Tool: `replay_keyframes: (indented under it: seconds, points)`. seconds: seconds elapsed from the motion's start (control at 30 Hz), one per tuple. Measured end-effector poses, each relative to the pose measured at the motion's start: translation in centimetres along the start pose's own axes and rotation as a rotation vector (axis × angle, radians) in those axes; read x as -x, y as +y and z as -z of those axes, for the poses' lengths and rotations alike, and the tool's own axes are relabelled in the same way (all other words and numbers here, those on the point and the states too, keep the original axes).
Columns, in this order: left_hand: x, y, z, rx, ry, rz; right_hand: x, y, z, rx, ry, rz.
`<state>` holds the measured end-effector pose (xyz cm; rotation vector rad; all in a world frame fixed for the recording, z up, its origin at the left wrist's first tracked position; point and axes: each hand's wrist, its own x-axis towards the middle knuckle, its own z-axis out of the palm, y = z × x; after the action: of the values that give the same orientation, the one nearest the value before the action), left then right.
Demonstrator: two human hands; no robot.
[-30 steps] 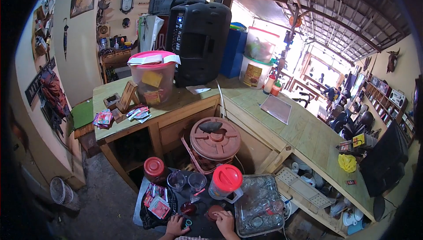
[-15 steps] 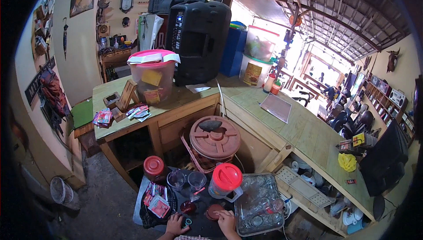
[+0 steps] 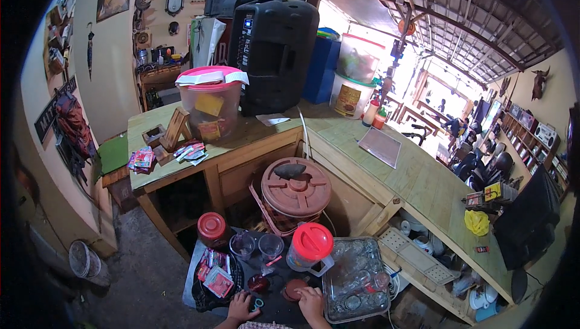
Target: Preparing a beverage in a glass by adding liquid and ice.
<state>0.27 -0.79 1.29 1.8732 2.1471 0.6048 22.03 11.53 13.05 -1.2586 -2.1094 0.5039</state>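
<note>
My left hand (image 3: pixel 241 308) rests on the dark tabletop with its fingers stretched out. Right beside its fingers lie scissors with teal handles (image 3: pixel 258 303). My right hand (image 3: pixel 312 303) is open too, its fingertips at the edge of a round brown lid-like disc (image 3: pixel 294 290). Between the hands, farther off, sits a small dark red round object (image 3: pixel 259 284). Two clear plastic cups (image 3: pixel 270 246) stand beyond it, and next to them a clear pitcher with a red lid (image 3: pixel 312 243). Pink and red sachets (image 3: pixel 218 282) fill a black tray (image 3: pixel 236 279) at the left.
A clear tray of glassware (image 3: pixel 356 305) stands close to my right hand. A red-lidded jar (image 3: pixel 212 228) is at the table's far left corner. Behind the table are a large brown-lidded bucket (image 3: pixel 296 188) and a wooden counter (image 3: pixel 338 133) bearing a black speaker (image 3: pixel 275 57).
</note>
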Motion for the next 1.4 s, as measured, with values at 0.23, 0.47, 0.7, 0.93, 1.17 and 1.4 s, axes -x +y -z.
replay_keyframes:
  seconds: [0.23,0.47,0.7,0.93,1.17,1.4]
  points:
    - [-0.1,0.6,0.9,0.021,-0.082,0.045,0.0,0.2,-0.3,-0.052,0.019,-0.053]
    - [-0.2,0.8,1.1,0.04,-0.065,0.049,-0.2,-0.9,0.3,0.095,-0.005,-0.053]
    - [-0.2,0.6,0.8,0.009,-0.052,0.044,0.0,-0.1,-0.3,-0.037,0.016,-0.062]
    - [-0.1,0.9,1.1,0.025,-0.021,0.042,-0.1,-0.5,0.2,0.117,0.019,-0.043]
    - [-0.2,1.0,1.3,0.031,-0.014,0.044,-0.3,-0.8,0.2,0.005,0.029,-0.033]
    - [-0.3,1.2,1.5,-0.005,0.0,0.021,-0.4,-0.6,0.0,0.065,-0.002,-0.066]
